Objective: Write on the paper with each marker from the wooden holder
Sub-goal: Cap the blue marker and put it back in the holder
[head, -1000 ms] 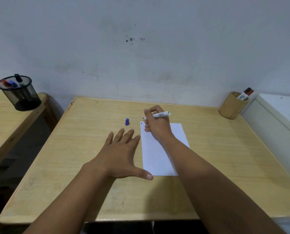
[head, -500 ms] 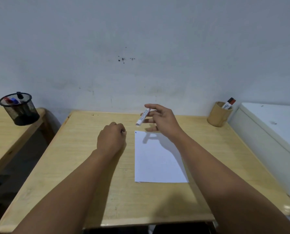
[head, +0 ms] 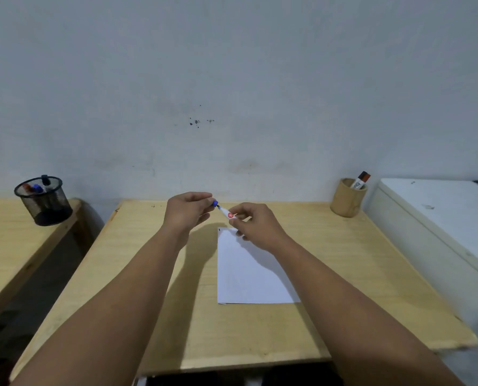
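Observation:
My right hand [head: 255, 225] holds a white marker [head: 226, 213] above the far end of the white paper [head: 249, 271], its tip pointing up and left. My left hand [head: 186, 211] pinches the blue cap [head: 215, 203] right at that tip; cap and tip meet or nearly meet. The wooden holder [head: 347, 200] stands at the desk's far right corner with one red-and-black marker [head: 360, 180] sticking out of it.
A black mesh cup [head: 45, 201] with red, blue and black markers stands on a second desk [head: 15, 243] to the left, across a dark gap. A white cabinet [head: 441, 218] adjoins the wooden desk [head: 357, 274] on the right. A wall runs behind.
My right hand lifted the marker off the paper. My left hand left the desk, picked up the blue cap and brought it to the marker's tip. The camera tilted upward.

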Demonstrator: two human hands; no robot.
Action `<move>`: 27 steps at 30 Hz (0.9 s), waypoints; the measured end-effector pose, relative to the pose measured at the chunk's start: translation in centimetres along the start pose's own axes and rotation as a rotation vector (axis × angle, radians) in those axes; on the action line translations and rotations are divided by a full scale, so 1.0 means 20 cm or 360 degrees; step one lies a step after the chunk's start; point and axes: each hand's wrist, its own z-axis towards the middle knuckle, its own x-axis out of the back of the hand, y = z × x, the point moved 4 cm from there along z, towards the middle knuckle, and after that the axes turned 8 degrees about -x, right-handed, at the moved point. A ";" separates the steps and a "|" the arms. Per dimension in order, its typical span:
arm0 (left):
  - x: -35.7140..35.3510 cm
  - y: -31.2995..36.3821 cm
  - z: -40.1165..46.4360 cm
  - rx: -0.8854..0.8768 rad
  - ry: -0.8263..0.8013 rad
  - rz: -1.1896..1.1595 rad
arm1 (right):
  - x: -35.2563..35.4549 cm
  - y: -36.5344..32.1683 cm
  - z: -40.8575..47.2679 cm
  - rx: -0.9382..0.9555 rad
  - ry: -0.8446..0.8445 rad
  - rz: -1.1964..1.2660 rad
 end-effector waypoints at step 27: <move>-1.54 -0.10 0.06 -0.0655 -0.0577 0.0866 | 1.49 0.16 0.14 0.0103 0.1265 0.0115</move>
